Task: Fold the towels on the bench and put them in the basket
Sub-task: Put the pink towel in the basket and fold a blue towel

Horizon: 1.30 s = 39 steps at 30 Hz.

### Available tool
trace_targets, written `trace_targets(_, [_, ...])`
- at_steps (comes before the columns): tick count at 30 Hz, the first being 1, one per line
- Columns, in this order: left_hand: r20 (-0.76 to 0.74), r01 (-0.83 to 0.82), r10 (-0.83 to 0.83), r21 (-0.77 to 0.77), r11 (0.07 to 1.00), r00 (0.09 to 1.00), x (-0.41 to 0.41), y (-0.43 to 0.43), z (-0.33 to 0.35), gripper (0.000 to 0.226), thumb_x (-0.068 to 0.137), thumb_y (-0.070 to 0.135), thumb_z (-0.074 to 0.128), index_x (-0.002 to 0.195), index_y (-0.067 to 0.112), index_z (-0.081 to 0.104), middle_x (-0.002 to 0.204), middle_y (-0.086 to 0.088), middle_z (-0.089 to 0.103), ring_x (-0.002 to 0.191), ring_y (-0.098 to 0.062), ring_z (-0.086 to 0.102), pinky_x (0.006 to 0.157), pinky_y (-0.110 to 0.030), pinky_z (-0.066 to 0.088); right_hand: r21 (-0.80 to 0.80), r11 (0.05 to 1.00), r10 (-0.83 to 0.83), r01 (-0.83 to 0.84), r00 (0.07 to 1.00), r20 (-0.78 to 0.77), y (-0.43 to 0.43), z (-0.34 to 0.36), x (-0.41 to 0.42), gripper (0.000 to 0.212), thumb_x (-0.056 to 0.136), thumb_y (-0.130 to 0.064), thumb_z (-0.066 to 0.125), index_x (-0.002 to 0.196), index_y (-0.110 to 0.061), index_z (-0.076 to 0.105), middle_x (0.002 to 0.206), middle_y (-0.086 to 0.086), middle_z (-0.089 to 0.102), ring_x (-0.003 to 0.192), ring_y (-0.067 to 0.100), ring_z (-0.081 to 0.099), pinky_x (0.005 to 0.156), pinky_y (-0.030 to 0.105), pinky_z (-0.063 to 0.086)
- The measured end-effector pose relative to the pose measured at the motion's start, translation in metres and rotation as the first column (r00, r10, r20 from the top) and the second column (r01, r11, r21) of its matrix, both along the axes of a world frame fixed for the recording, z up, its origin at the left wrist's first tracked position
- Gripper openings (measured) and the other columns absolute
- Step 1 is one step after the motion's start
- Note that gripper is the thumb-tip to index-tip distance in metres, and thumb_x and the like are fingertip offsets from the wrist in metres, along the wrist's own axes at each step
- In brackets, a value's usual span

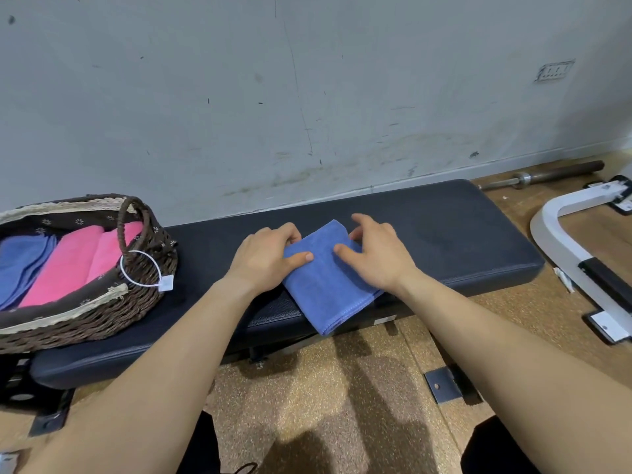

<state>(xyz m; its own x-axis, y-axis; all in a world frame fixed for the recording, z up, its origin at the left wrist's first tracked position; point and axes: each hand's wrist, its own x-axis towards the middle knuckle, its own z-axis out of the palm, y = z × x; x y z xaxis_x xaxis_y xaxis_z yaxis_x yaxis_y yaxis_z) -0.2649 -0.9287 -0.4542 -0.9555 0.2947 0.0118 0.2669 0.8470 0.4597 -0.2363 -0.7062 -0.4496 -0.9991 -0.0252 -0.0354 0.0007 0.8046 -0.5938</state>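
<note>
A blue towel point(325, 289), folded into a narrow rectangle, lies slantwise on the dark padded bench point(444, 227), its near end hanging over the front edge. My left hand point(266, 258) grips the towel's far left edge, thumb on top. My right hand point(372, 254) pinches the far right corner, fingers curled over it. At the bench's left end stands a brown wicker basket point(143, 302) with a handle and a white tag; inside it lie folded pink towels point(75, 261) and blue towels point(24, 261).
A scuffed grey wall runs right behind the bench. On the floor to the right are a white metal frame point(574, 254) and a barbell bar point(547, 174). Cork-coloured floor and the bench's metal feet point(441, 384) lie in front of me.
</note>
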Motion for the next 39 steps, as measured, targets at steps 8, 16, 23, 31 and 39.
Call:
trace_targets(8, [0.008,0.032,-0.033,0.1,0.994,0.999,0.006,0.01,0.009,0.031,0.085,0.045,0.068,0.091,0.028,0.043,0.077,0.005,0.058,0.073,-0.015,0.054,0.066,-0.034,0.043,-0.039,0.999,-0.007,0.011,0.995,0.102,0.0,-0.007,-0.018,0.036,0.087,-0.046,0.067,0.113,-0.023,0.058,0.115,0.003,0.055,0.112,0.024,0.052,0.091,0.039,0.049])
trace_targets(16, [0.079,-0.051,0.04,0.135,0.99,0.996,0.001,0.007,0.002,0.033,0.084,0.049,0.07,0.096,0.029,0.046,0.084,0.011,0.057,0.078,-0.009,0.056,0.064,-0.031,0.043,-0.339,0.936,-0.046,0.095,0.988,0.15,0.009,0.008,-0.027,0.029,0.092,-0.026,0.067,0.112,-0.018,0.048,0.096,-0.001,0.062,0.085,0.011,0.062,0.064,0.025,0.045])
trace_targets(23, [0.084,-0.183,0.172,0.146,0.972,0.981,-0.002,0.005,-0.008,0.015,0.096,0.034,0.056,0.107,0.024,0.054,0.092,0.007,0.059,0.088,-0.015,0.056,0.079,-0.037,0.049,0.058,0.996,-0.068,0.065,0.997,0.048,-0.002,-0.003,-0.024,0.045,0.095,-0.03,0.06,0.134,-0.019,0.042,0.128,0.005,0.053,0.112,0.028,0.057,0.083,0.041,0.051])
trace_targets(31, [-0.227,-0.071,0.044,-0.112,0.991,0.973,0.043,0.051,-0.01,0.049,0.1,0.042,0.042,0.139,0.013,0.049,0.145,-0.006,0.049,0.135,-0.024,0.043,0.112,-0.039,0.034,0.383,0.87,0.367,-0.311,0.927,-0.079,-0.002,-0.016,-0.006,0.058,0.103,-0.035,0.037,0.157,-0.017,0.028,0.165,0.001,0.023,0.151,0.02,0.022,0.122,0.039,0.022])
trace_targets(39, [-0.079,0.006,-0.04,-0.395,0.919,0.996,0.059,0.048,-0.031,0.084,0.091,0.059,-0.007,0.158,0.01,0.004,0.165,-0.014,0.0,0.153,-0.028,-0.001,0.124,-0.044,0.002,0.345,0.856,0.366,-0.385,0.923,0.12,0.004,-0.025,-0.002,0.063,0.106,-0.046,0.021,0.161,-0.026,-0.003,0.167,-0.011,-0.012,0.153,0.006,-0.01,0.125,0.041,0.001])
